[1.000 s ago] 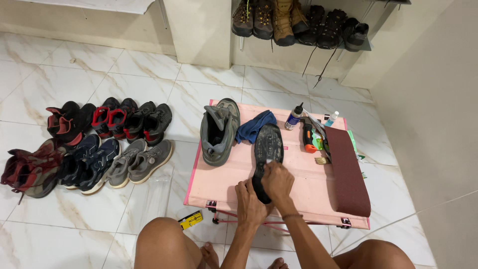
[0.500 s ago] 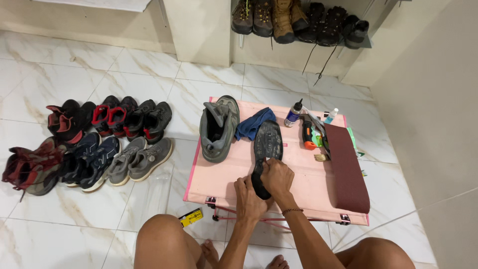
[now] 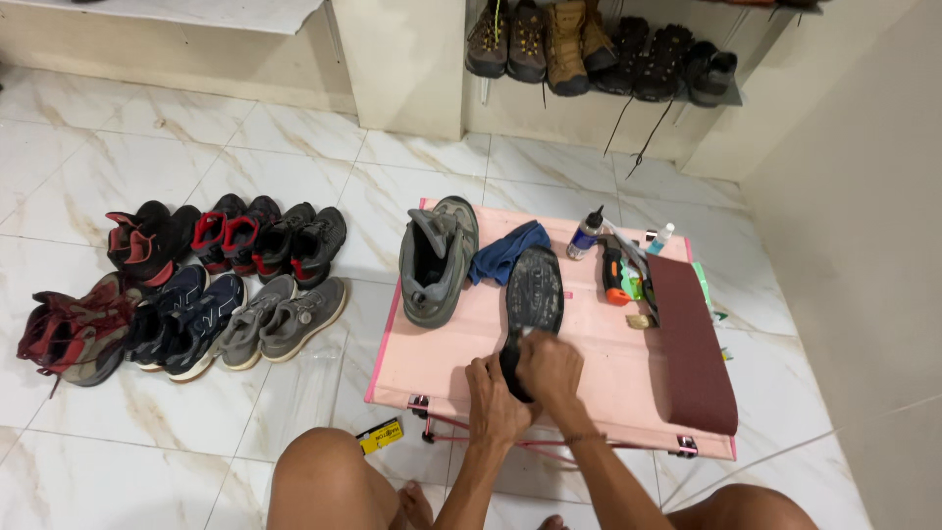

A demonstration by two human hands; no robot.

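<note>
Below the head camera, a low pink folding table (image 3: 589, 383) stands on a white marble-look tiled floor (image 3: 294, 157), and both of the person's hands meet at its near edge. Lying lengthwise on the table, sole up, is a dark shoe (image 3: 530, 304), its treaded sole facing the camera and its toe pointing away from the person. The left hand (image 3: 494, 402) is wrapped around the near, heel end of that shoe from the left, fingers curled against it. The right hand (image 3: 551, 371) is closed over the same end from the right and above, fingers bent tight on the shoe; whether it also pinches some small tool I cannot tell. Just left of the upturned shoe a grey shoe (image 3: 437, 260) stands upright on the table, its opening showing, and a blue cloth (image 3: 502, 253) lies bunched between the two, touching both. Farther right are a small dark-capped bottle (image 3: 586, 236), a smaller clear bottle (image 3: 661, 238), an orange-and-black tool (image 3: 614, 277) and, along the table's right edge, a long dark red strip (image 3: 692, 344). On the floor to the left, pairs of shoes (image 3: 186, 290) sit in two rows. A yellow-and-black object (image 3: 379, 437) lies on the floor near the person's left knee. At the far wall, boots (image 3: 589, 44) line a low shelf.
</note>
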